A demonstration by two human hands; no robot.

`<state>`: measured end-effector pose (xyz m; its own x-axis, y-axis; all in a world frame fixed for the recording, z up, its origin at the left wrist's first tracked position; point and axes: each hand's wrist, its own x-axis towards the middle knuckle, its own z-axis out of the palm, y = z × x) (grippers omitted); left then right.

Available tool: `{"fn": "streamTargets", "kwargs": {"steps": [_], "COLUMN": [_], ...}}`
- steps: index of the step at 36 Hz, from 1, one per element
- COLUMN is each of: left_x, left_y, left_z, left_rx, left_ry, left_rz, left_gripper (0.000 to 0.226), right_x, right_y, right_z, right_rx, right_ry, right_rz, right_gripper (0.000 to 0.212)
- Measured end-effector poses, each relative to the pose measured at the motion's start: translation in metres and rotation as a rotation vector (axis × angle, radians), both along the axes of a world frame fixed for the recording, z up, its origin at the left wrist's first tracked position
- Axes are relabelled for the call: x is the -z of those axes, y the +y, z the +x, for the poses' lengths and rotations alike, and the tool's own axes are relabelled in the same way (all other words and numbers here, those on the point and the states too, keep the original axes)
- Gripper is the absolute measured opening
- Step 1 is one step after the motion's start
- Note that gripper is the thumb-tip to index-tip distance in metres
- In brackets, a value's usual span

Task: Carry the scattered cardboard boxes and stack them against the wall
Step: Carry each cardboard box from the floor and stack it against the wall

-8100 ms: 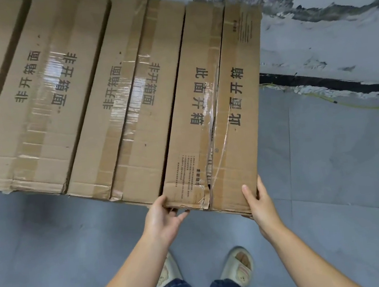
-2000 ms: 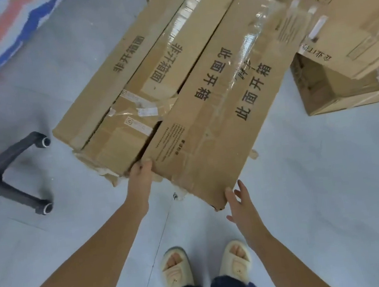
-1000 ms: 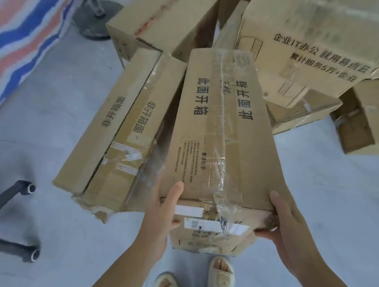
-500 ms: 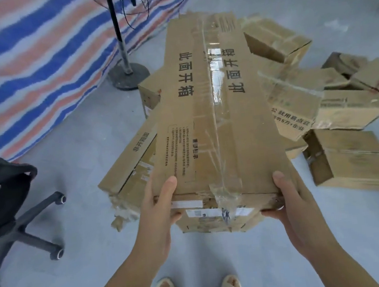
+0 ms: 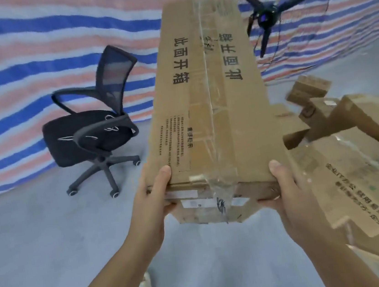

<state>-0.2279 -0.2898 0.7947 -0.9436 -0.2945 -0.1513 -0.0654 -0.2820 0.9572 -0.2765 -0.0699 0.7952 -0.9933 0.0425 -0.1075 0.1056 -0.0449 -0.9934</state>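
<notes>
The long box [image 5: 206,98] is up off the floor, held at its near end. Its long side points straight away from the hands, and the far end tips up a little. The left hand [image 5: 152,202] grips the near left corner, thumb on top. The right hand [image 5: 285,193] grips the near right corner the same way. Both hands are about equally close. Right of the right hand lies a pile of other boxes [image 5: 354,170], maybe some crushed. Left of the left hand stands a black chair [image 5: 96,131].
</notes>
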Motion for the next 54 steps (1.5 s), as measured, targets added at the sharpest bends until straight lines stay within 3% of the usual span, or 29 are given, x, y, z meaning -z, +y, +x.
{"fn": "streamTargets", "kwargs": {"steps": [4, 13, 21, 29, 33, 37, 44, 54], "left_x": [-0.005, 0.002, 0.003, 0.001, 0.003, 0.009, 0.023, 0.029], "left_y": [-0.01, -0.034, -0.055, -0.059, -0.054, -0.05, -0.047, -0.1], "left_z": [0.066, 0.218, 0.388, 0.57, 0.642, 0.699, 0.78, 0.891], "left_rx": [-0.203, -0.596, -0.886, -1.157, -1.291, -1.416, -1.65, -1.921], "left_ry": [-0.039, -0.119, -0.188, -0.263, -0.28, -0.259, -0.215, -0.122], "left_rz": [0.026, 0.044, 0.054, 0.06, 0.087, 0.139, 0.206, 0.217], "left_gripper": [0.06, 0.034, 0.03, 0.024, 0.021, 0.018, 0.022, 0.017], "right_x": [-0.004, 0.004, 0.016, 0.032, 0.033, 0.032, 0.032, 0.034], "right_y": [-0.022, -0.09, -0.169, -0.233, -0.263, -0.293, -0.335, -0.432], "right_z": [0.032, 0.11, 0.24, 0.403, 0.47, 0.526, 0.618, 0.756], "right_rx": [-0.176, -0.539, -0.83, -1.077, -1.205, -1.361, -1.647, -1.871], "right_ry": [-0.017, -0.084, -0.143, -0.225, -0.164, -0.128, -0.06, -0.05], "right_rz": [-0.007, 0.09, 0.099, 0.139, 0.171, 0.207, 0.274, 0.316], "right_gripper": [0.049, 0.068, 0.042, 0.041, 0.017, 0.012, 0.024, 0.027]}}
